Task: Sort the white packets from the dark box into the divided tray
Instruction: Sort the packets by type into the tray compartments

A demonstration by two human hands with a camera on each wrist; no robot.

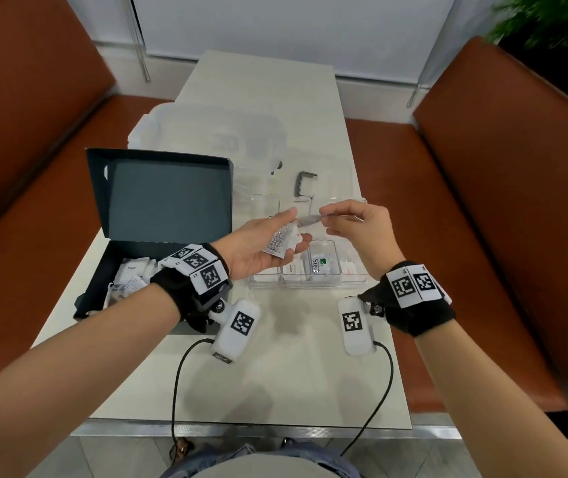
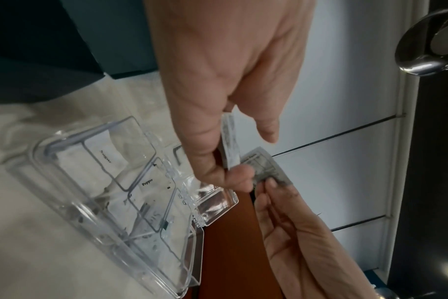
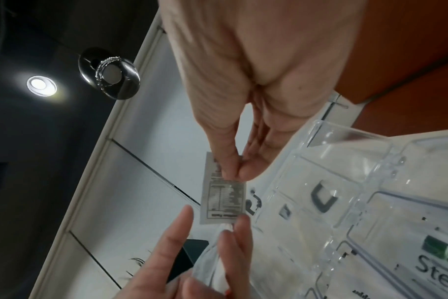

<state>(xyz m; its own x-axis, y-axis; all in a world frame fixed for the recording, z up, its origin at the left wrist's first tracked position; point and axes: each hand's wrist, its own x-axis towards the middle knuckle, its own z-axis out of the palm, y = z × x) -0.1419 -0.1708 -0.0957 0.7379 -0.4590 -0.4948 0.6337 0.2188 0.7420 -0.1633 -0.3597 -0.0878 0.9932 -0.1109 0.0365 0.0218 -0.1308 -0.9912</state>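
- Pale table fills the middle of the head view, with brown bench seats down both sides and a white wall at the top.
- Right hand, just right of centre, has its thumb and forefinger pinched on the end of a single white packet; the right wrist view shows its printed face, with the thumb pressed near its upper edge.
- Left hand, just left of centre, lies palm up with fingers curled round a small stack of packets; its thumb tip sits close to the pinched packet.
- Whether the single packet still touches the stack cannot be told.
- Both hands hover above the clear divided tray in the centre of the frame, its lid hinged open toward the top.
- Near compartments of the tray hold white packets; one carries green print, and the left wrist view shows a "Pepper" label.
- Dark box sits left of centre, lid standing open, with more loose packets heaped in its base at lower left.
- Small grey clip lies on the table just above the tray.
- Marker-printed wristbands wrap both wrists, and black cables run toward the bottom edge.
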